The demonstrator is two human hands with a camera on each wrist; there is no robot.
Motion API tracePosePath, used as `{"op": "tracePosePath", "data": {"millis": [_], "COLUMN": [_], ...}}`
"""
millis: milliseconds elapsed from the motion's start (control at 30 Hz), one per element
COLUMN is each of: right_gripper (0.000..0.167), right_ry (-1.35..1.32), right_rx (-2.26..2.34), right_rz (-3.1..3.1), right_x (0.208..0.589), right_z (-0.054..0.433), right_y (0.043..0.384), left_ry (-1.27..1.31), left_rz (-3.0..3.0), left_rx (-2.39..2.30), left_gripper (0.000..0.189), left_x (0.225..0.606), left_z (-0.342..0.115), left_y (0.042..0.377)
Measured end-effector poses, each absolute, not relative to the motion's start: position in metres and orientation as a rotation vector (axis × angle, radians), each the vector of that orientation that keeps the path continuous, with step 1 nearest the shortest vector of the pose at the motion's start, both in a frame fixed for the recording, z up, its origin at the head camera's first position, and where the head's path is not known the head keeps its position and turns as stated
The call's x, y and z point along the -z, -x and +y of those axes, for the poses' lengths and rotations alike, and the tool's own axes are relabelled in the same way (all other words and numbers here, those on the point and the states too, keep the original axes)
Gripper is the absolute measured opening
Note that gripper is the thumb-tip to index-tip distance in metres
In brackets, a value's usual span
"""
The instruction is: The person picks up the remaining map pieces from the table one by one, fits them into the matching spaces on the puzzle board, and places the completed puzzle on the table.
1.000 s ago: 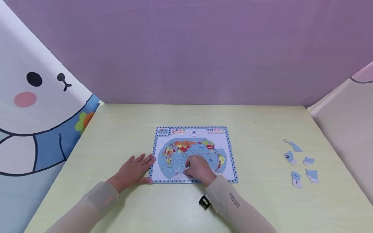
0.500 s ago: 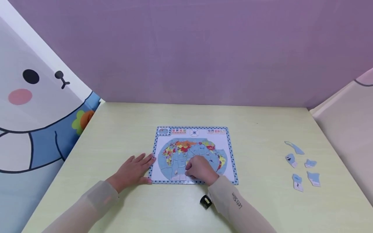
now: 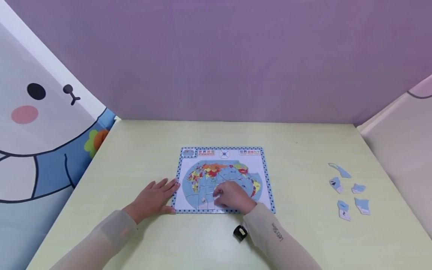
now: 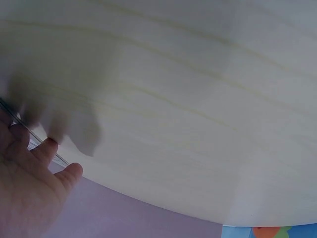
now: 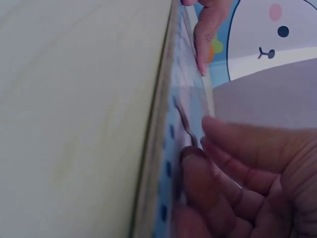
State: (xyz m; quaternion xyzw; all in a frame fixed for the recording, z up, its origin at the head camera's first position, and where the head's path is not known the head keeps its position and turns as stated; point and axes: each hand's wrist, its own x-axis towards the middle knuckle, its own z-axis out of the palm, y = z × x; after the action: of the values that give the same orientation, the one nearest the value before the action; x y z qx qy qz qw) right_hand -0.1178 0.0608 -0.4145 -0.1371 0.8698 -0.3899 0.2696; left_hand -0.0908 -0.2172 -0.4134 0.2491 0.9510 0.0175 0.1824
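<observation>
A world map jigsaw board (image 3: 258, 164) with a blue dotted border lies on the table, with many of its map pieces in place. My left hand (image 3: 153, 198) rests flat, fingers spread, with its fingertips on the board's left edge. Over the lower middle of the map, my right hand (image 3: 233, 195) has its fingers curled, thumb and index finger close together. In the right wrist view they pinch a thin puzzle piece (image 5: 184, 119), tilted at the board's surface and mostly hidden by the fingers.
Several loose blue-and-white puzzle pieces (image 3: 362, 206) lie apart on the right side of the table (image 3: 303, 150). A small black device (image 3: 240, 233) is beside the right wrist. A purple curtain (image 3: 216, 60) stands behind the table's far edge.
My right hand turns slightly and its wrist shifts a little to the right, with the fingers still over the lower map. The left hand stays on the board's edge.
</observation>
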Motion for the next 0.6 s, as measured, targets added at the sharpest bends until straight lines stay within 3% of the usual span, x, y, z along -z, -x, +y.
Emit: {"op": "tracePosePath", "data": {"millis": [300,600], "right_gripper": [0.02,0.026], "right_ry": [0.518,0.546], "right_rx": [1.075,1.182], "right_rz": [2.341,2.389], "right_x": [0.41,0.409], "right_z": [0.087,0.152], "right_y": [0.12,0.122], "left_ry": [-0.691,-0.722], "left_rz": [2.693,2.71], "left_rx": [-0.037,-0.037], "left_gripper": [0.083,0.082], "left_x": [0.416,0.42], "left_z": [-0.219,-0.219], "left_y": [0.089,0.091]}}
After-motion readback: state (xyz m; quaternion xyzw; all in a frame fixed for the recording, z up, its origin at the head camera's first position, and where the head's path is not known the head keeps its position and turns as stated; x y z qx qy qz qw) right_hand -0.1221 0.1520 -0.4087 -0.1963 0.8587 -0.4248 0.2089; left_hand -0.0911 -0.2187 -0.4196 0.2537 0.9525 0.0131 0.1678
